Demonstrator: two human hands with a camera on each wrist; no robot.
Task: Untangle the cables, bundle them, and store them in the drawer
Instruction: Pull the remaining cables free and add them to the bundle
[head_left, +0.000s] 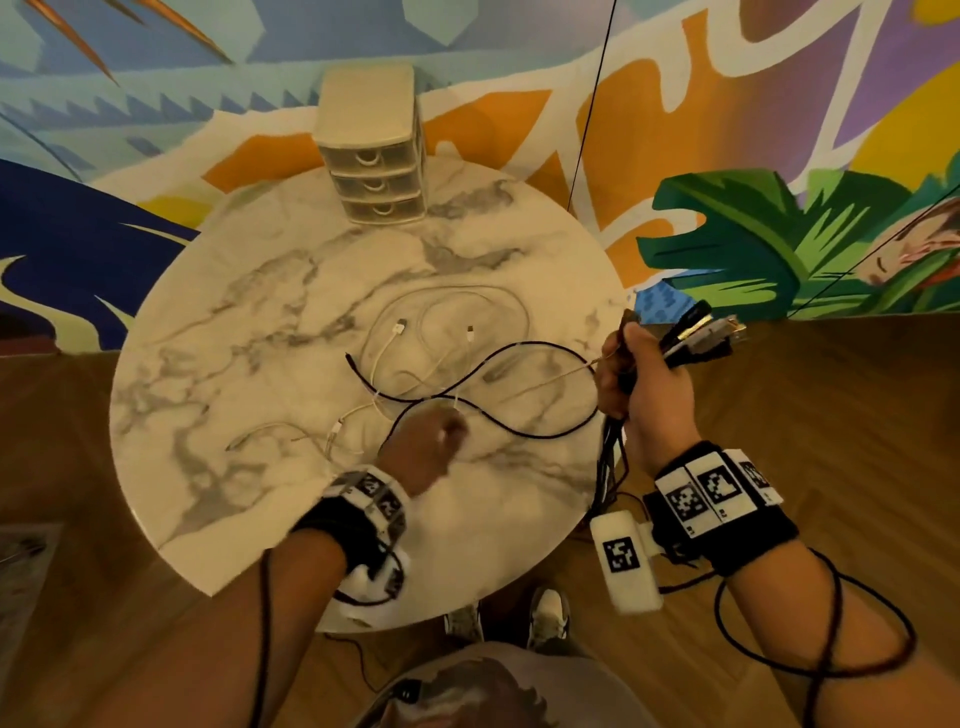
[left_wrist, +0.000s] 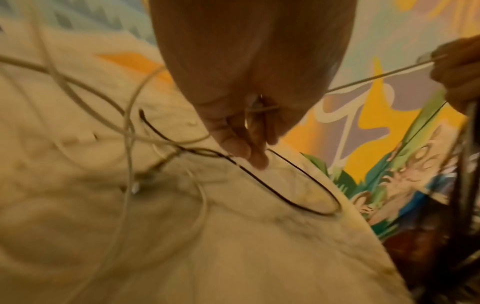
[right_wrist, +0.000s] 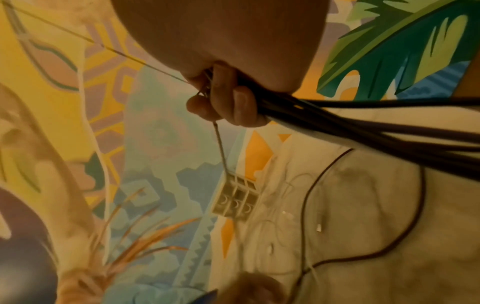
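Note:
On the round marble table (head_left: 218, 467) lie several loose white cables (head_left: 447, 306) and one long black cable (head_left: 493, 415), crossing each other. My left hand (head_left: 441, 436) hovers over the crossing with its fingers curled, pinching a thin grey cable (left_wrist: 376, 77). That cable runs taut to my right hand (head_left: 634, 364) at the table's right edge. My right hand grips a bundle of black cables (right_wrist: 363, 123), whose plugs (head_left: 701, 338) stick out above the fist; the grey cable (right_wrist: 221, 148) also passes through its fingers. A small three-drawer unit (head_left: 376, 176) stands at the far edge, all drawers closed.
The bundle's tails hang off the table's right edge (head_left: 610, 457) toward the wooden floor. A white tagged box (head_left: 626, 561) hangs by my right wrist. My shoes (head_left: 548, 613) are under the near edge. A painted wall stands behind the table.

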